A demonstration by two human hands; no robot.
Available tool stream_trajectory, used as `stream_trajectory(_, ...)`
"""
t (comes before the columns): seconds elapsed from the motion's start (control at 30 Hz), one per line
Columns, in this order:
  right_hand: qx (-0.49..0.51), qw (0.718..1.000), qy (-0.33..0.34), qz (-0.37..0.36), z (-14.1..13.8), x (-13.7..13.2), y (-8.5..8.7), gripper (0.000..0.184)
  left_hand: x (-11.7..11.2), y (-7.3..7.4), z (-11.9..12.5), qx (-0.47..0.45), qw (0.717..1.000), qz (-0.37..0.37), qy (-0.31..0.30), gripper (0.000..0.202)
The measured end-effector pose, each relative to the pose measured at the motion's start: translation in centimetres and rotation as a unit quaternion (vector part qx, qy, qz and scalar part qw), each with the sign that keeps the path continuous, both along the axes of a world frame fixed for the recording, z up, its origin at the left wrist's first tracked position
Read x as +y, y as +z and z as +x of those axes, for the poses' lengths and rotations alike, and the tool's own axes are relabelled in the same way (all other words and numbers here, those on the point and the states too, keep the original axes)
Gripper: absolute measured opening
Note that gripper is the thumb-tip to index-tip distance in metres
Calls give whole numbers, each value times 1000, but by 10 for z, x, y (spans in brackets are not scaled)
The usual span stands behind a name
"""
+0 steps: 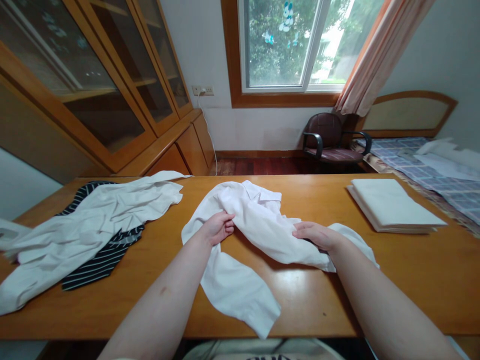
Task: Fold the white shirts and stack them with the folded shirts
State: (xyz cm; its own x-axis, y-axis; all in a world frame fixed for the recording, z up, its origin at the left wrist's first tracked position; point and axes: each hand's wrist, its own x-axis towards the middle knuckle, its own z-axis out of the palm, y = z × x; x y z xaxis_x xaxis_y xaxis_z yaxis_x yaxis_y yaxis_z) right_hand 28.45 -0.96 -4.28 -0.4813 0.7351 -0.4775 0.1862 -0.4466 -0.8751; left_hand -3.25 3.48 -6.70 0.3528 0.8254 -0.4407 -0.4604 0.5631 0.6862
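A crumpled white collared shirt (258, 220) lies in the middle of the wooden table (412, 270), one sleeve trailing toward the near edge. My left hand (216, 227) is closed, gripping a fold of the shirt on its left side. My right hand (317, 235) rests on the shirt's right part, fingers curled and pinching the cloth there.
A pile of white garments (86, 220) over a black-and-white striped one (101, 255) lies at the left. A folded white stack (392, 205) sits at the right. Beyond the table are a glass-door cabinet (112, 85), a dark armchair (332, 140) and a bed (442, 170).
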Motion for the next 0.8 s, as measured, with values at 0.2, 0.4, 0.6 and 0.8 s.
stream_trajectory(0.2, -14, 997, 11, 77, -6, 4, -5, 36, 1, 2, -6, 68, 996, 38, 45, 21)
stream_trajectory(0.4, -78, 977, -37, 197, -8, 9, -9, 32, 3, 15, -11, 25, 993, -13, 116, 19)
stream_trajectory(0.6, -177, 947, 11, 270, -9, 10, -1, 40, -2, 18, -13, -45, 997, 45, 47, 46)
stream_trajectory(0.8, -243, 911, 45, 330, -11, 12, -2, 35, -11, 9, -4, 166, 968, 176, -68, 49)
